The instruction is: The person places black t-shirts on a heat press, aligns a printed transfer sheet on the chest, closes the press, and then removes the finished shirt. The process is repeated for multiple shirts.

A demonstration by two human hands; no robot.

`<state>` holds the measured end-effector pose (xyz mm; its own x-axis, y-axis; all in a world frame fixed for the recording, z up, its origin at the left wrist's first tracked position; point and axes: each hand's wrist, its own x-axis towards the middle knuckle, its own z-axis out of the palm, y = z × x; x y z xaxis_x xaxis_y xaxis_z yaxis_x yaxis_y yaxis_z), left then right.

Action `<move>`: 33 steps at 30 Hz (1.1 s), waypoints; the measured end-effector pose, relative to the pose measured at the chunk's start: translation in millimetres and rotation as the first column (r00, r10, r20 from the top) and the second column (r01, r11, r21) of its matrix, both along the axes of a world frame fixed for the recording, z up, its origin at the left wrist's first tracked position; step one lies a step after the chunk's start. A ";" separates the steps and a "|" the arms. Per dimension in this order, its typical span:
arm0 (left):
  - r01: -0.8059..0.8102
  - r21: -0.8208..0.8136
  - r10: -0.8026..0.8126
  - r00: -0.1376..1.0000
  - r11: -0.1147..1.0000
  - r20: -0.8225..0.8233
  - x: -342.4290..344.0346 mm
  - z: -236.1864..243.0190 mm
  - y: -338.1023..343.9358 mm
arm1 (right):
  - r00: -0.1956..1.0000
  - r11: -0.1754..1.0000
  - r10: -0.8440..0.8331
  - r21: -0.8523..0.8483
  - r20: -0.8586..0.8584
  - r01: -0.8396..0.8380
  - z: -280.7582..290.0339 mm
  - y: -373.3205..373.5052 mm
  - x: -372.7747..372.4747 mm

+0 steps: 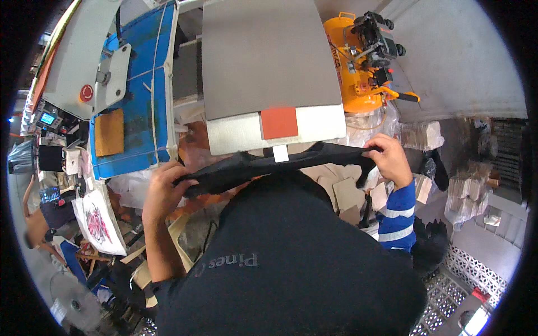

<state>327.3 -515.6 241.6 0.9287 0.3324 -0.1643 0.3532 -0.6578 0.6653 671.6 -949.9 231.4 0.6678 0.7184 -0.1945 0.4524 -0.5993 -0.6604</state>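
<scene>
A black shirt (235, 172) is stretched sideways in front of my chest, held up by both hands. At the middle of its upper edge a white label (280, 153) stands out. My left hand (167, 187) pinches one end, its fingers closed on the cloth. The other end is gripped between the thumb and fingers of my right hand (389, 161), which has a blue sleeve with pale stripes behind it. Just beyond the shirt lies a flat grey pad (272, 56) on a pale metal plate (235, 137), with an orange-red square (279, 123) at its near edge.
Left of the pad stands a blue machine bed (140, 106) with a red stop button (86, 93) beside it. An orange air compressor (358, 73) is at the far right. Plastic-wrapped stacks (468, 193) sit on the right. A printed white cloth (100, 221) hangs at left.
</scene>
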 end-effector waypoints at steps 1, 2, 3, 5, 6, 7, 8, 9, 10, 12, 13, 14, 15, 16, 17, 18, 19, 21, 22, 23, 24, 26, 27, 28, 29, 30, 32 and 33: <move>-0.041 0.018 0.039 0.996 0.999 0.083 1.5 14.8 1.6 | 0.998 0.998 -0.055 -0.020 0.028 0.056 11.5 2.1 2.3; -0.087 0.025 0.082 0.982 0.996 0.173 5.0 29.5 3.0 | 0.995 0.996 -0.085 0.014 0.057 0.084 24.2 6.3 6.7; -0.128 0.017 0.119 0.955 0.992 0.270 10.0 43.5 5.7 | 0.993 0.979 -0.108 0.171 -0.044 0.114 38.6 10.3 12.0; -0.199 0.057 0.144 0.852 0.978 0.503 23.5 68.6 15.6 | 0.962 0.926 -0.191 0.288 -0.197 0.243 71.8 17.1 26.7; -0.209 0.034 0.142 0.767 0.977 0.626 33.6 78.8 24.2 | 0.965 0.934 -0.235 0.248 -0.118 0.258 91.7 20.5 40.1; -0.267 0.108 0.130 0.736 0.958 0.664 43.9 90.2 35.9 | 0.977 0.960 -0.177 0.240 0.118 0.145 110.6 26.4 56.5; -0.327 0.174 0.113 0.697 0.929 0.708 56.8 100.5 50.0 | 0.962 0.944 -0.186 0.308 0.199 0.119 125.6 37.7 77.2; -0.471 0.191 0.225 0.691 0.861 0.687 74.1 108.3 65.9 | 0.937 0.952 -0.174 0.294 0.303 0.081 141.4 50.0 98.7; -0.605 0.213 0.335 0.660 0.767 0.672 94.5 114.8 84.0 | 0.917 0.937 -0.182 0.345 0.356 0.052 151.1 68.7 122.9; -0.561 0.219 0.289 0.676 0.798 0.678 144.3 126.0 126.7 | 0.850 0.969 -0.126 0.246 0.511 -0.004 167.8 108.8 172.9; -0.581 0.257 0.322 0.707 0.772 0.629 169.7 126.8 145.3 | 0.814 0.963 -0.032 0.236 0.580 -0.130 172.4 131.5 199.2; -0.550 0.317 0.256 0.727 0.773 0.638 195.5 127.3 164.8 | 0.794 0.974 -0.027 0.194 0.607 -0.116 172.4 156.1 224.9; -0.558 0.345 0.283 0.751 0.755 0.596 222.3 125.8 182.9 | 0.768 0.970 -0.010 0.193 0.640 -0.148 168.9 180.4 247.6; -0.541 0.397 0.246 0.769 0.741 0.590 248.1 121.6 198.9 | 0.770 0.976 0.024 0.151 0.638 -0.156 164.7 202.9 269.7; -0.524 0.427 0.217 0.782 0.737 0.584 264.1 115.5 209.5 | 0.783 0.992 0.005 0.097 0.622 -0.084 157.5 216.9 282.5; -0.520 0.454 0.233 0.803 0.723 0.548 278.3 110.1 216.0 | 0.770 1.000 -0.004 0.022 0.638 -0.013 150.7 225.8 292.2; -0.524 0.540 0.195 0.812 0.659 0.551 294.8 101.9 230.4 | 0.731 0.999 -0.002 -0.023 0.683 0.024 140.3 243.4 307.2; -0.586 0.602 0.287 0.803 0.542 0.523 315.3 91.6 243.2 | 0.658 0.984 -0.098 -0.025 0.747 0.176 128.9 259.8 323.5; -0.589 0.574 0.362 0.806 0.570 0.468 326.7 81.0 248.4 | 0.661 0.972 -0.154 -0.006 0.734 0.234 115.4 271.7 329.9; -0.603 0.515 0.445 0.798 0.609 0.408 338.1 65.2 253.4 | 0.671 0.959 -0.189 -0.012 0.717 0.284 93.9 288.4 337.6; -0.621 0.466 0.498 0.784 0.630 0.371 348.5 51.7 260.1 | 0.657 0.945 -0.239 0.017 0.715 0.325 76.0 305.0 346.9; -0.672 0.056 0.663 0.739 0.739 0.119 373.9 7.3 266.8 | 0.830 0.828 -0.556 0.059 -0.043 0.557 20.3 333.0 365.3; -0.701 -0.294 0.748 0.658 0.650 0.085 384.6 -10.7 267.7 | 0.846 0.843 -0.532 0.064 -0.040 0.533 -0.6 342.0 375.2; -0.668 -0.386 0.750 0.652 0.637 0.109 389.2 -28.7 271.1 | 0.805 0.805 -0.589 0.040 -0.070 0.592 -24.1 350.1 383.3; -0.683 -0.419 0.783 0.610 0.599 0.125 395.0 -45.4 273.5 | 0.845 0.847 -0.531 0.064 0.065 0.527 -44.8 354.4 389.0; -0.708 -0.441 0.821 0.554 0.551 0.136 399.7 -59.5 274.4 | 0.843 0.856 -0.516 0.085 0.151 0.509 -59.5 353.0 391.9; -0.694 -0.448 0.818 0.545 0.564 0.186 402.5 -79.9 277.2 | 0.798 0.844 -0.535 0.129 0.278 0.521 -76.6 348.6 390.4; -0.700 -0.443 0.824 0.526 0.560 0.211 401.0 -86.1 278.2 | 0.765 0.820 -0.569 0.139 0.301 0.555 -78.7 346.8 385.6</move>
<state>728.3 -237.4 155.5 0.3352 0.9374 -0.0948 0.3244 -0.0203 0.9457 1057.2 -603.0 152.8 0.9734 0.1970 0.1173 0.2284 -0.7894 -0.5698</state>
